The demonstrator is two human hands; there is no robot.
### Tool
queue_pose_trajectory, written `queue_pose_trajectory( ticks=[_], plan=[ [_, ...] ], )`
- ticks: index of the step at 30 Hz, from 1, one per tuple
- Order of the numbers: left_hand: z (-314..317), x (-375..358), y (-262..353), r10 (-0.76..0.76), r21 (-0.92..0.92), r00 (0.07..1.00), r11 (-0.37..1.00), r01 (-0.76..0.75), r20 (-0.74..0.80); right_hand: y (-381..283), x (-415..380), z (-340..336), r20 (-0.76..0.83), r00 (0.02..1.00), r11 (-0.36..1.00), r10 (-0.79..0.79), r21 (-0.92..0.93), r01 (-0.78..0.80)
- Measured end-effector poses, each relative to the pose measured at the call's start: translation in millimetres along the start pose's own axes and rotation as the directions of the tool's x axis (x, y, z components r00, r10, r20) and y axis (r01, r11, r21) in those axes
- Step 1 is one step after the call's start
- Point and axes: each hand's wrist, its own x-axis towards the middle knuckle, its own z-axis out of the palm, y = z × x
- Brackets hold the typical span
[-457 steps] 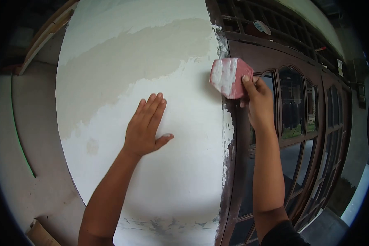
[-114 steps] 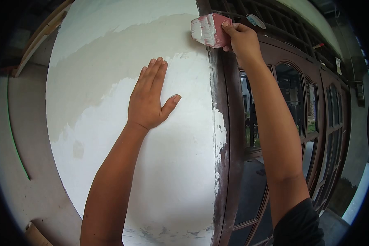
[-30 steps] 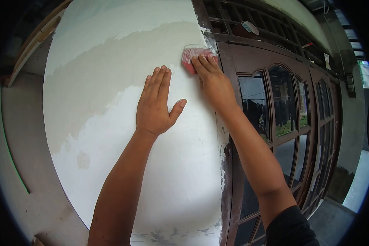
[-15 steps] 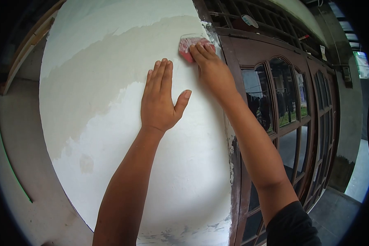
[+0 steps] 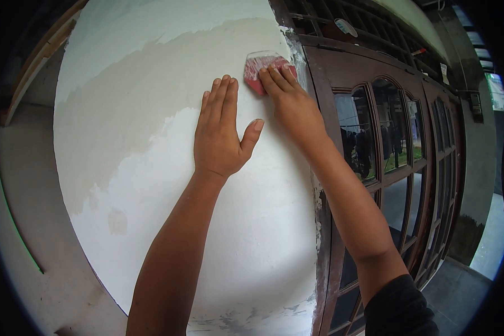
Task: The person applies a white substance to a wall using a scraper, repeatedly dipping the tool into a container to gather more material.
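Observation:
My left hand (image 5: 218, 134) lies flat against a white wall (image 5: 246, 235), its fingers straight and the thumb spread, holding nothing. To its upper right, my right hand (image 5: 297, 106) grips a flat red putty scraper (image 5: 256, 73) smeared with white. Several fingers press on the scraper's face, and my right thumb is hidden. The pale edge of the scraper points up the wall, close to the wall's right corner. A damp-looking greyish band (image 5: 129, 95) curves across the upper wall, with whiter surface below it.
Right of the wall stands a dark brown door (image 5: 341, 73) with glass panes, its frame edge chipped and smeared with white. A barred vent (image 5: 319, 22) sits above it. Wooden boards (image 5: 39, 61) lean at the upper left, and a thin green strip (image 5: 17, 224) runs below them.
My right hand and the scraper have shifted slightly down the wall. The left hand stays flat in nearly the same place, and the view has turned a little.

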Motion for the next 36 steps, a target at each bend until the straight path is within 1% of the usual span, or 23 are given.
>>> queue_pose_trajectory(
  ticks=[2, 5, 6, 7, 9, 10, 12, 13, 14, 15, 16, 19, 20, 22, 23, 25, 26, 28, 29, 31, 32, 34, 36],
  plan=[
    [-1, 1, 1, 0.006, 0.007, 1.0, 1.0, -0.006, 0.006, -12, -37, -17, 0.062, 0.997, 0.999, -0.04, 0.022, 0.039],
    [1, 0, 1, 0.008, 0.003, 1.0, 1.0, -0.008, -0.007, -18, -72, -32, 0.028, 0.998, 0.998, -0.061, 0.021, 0.06],
    [0, 1, 0, 0.009, 0.009, 1.0, 1.0, -0.009, -0.009, -14, -64, -31, -0.019, 0.998, 0.998, -0.067, 0.014, 0.067],
    [0, 1, 0, 0.009, 0.007, 1.0, 1.0, -0.009, -0.003, -9, -49, -28, -0.02, 0.998, 0.998, -0.065, 0.016, 0.065],
    [1, 1, 1, 0.007, 0.002, 1.0, 1.0, -0.007, 0.0, 1, -6, -15, -0.126, 0.992, 0.999, -0.029, 0.014, 0.031],
    [0, 0, -1, 0.005, 0.011, 1.0, 1.0, -0.005, 0.001, 5, 12, -7, -0.126, 0.992, 0.999, -0.03, 0.014, 0.032],
    [0, 0, -1, -0.001, 0.0, 1.0, 1.0, 0.001, 0.002, 9, 39, 4, -0.118, 0.991, 0.998, -0.063, 0.023, 0.067],
    [0, 1, -1, 0.001, 0.002, 1.0, 1.0, -0.001, 0.001, 8, 38, 3, -0.12, 0.991, 0.997, -0.064, 0.023, 0.067],
    [0, 1, -2, 0.005, 0.002, 1.0, 1.0, -0.005, -0.003, 5, 31, 2, -0.056, 0.997, 0.998, -0.054, 0.032, 0.056],
    [0, 0, -2, 0.007, 0.0, 1.0, 1.0, -0.007, -0.005, -1, 23, 0, 0.011, 0.999, 0.998, -0.045, 0.04, 0.044],
    [0, 0, -1, 0.005, 0.0, 1.0, 1.0, -0.005, -0.004, -4, 5, -8, 0.037, 0.996, 0.996, -0.077, 0.04, 0.075],
    [-1, 0, 1, 0.009, 0.008, 1.0, 1.0, -0.009, -0.003, -13, -55, -28, 0.086, 0.992, 0.996, -0.091, 0.019, 0.09],
    [-1, 0, 2, 0.004, 0.01, 1.0, 1.0, -0.004, 0.001, -10, -56, -30, 0.085, 0.992, 0.995, -0.097, 0.021, 0.096],
    [-1, 1, 1, 0.002, 0.013, 1.0, 1.0, -0.002, 0.005, -6, -56, -35, 0.035, 0.997, 0.997, -0.068, 0.027, 0.068],
    [-1, 1, 0, 0.009, 0.014, 1.0, 1.0, -0.009, 0.002, 0, -45, -31, 0.038, 0.997, 0.998, -0.066, 0.025, 0.065],
    [0, 0, -1, 0.014, 0.016, 1.0, 1.0, -0.014, -0.004, 21, -1, -13, -0.092, 0.995, 1.0, -0.023, -0.003, 0.023],
    [0, 0, 0, 0.012, 0.023, 1.0, 1.0, -0.012, 0.004, 28, 13, -5, -0.093, 0.995, 1.0, -0.026, -0.003, 0.025],
    [-1, 1, 0, 0.013, 0.031, 1.0, 0.999, -0.014, 0.011, 35, 32, 3, -0.05, 0.998, 0.999, 0.024, 0.027, -0.023],
    [-1, 1, -1, 0.011, 0.027, 1.0, 1.0, -0.011, 0.005, 34, 26, 4, -0.051, 0.998, 0.999, 0.023, 0.026, -0.022],
    [-1, 1, 0, 0.004, 0.018, 1.0, 1.0, -0.004, 0.001, 18, -4, -4, 0.015, 0.999, 0.999, 0.048, 0.018, -0.048],
    [-1, 1, 0, 0.007, 0.03, 1.0, 1.0, -0.007, 0.006, 10, -25, -11, 0.022, 0.999, 1.0, 0.031, 0.007, -0.031],
    [-1, 1, 1, 0.009, 0.039, 1.0, 0.999, -0.01, 0.015, -6, -59, -27, 0.077, 0.996, 0.999, 0.046, 0.011, -0.047],
    [0, 1, 0, 0.01, 0.057, 1.0, 0.998, -0.011, 0.021, -7, -62, -31, 0.084, 0.995, 0.999, 0.051, 0.013, -0.052]
  ],
)
